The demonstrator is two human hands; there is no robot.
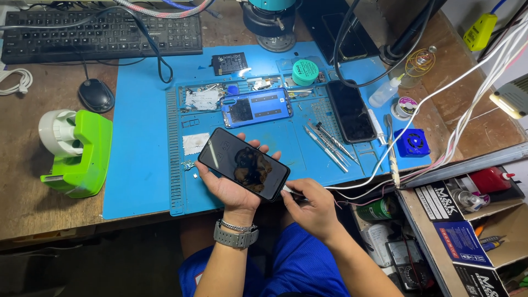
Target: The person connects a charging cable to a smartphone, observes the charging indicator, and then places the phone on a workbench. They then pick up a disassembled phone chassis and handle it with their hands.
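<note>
My left hand (pixel 228 187) holds a black smartphone (pixel 243 164) from underneath, dark screen up, over the front edge of a blue work mat (pixel 140 165). My right hand (pixel 313 206) pinches a white cable plug (pixel 287 190) at the phone's lower right end; whether the plug is seated in the phone I cannot tell. A watch and a chain bracelet sit on my left wrist.
On the mat lie an opened blue phone (pixel 257 107), another black phone (pixel 350 111), several tweezers and drivers (pixel 330 144), a teal round tin (pixel 305 71) and a small blue fan (pixel 412 143). A keyboard (pixel 102 34), a mouse (pixel 96 94) and a green-white holder (pixel 77 151) stand at left. Drawers (pixel 467 220) hang open at right.
</note>
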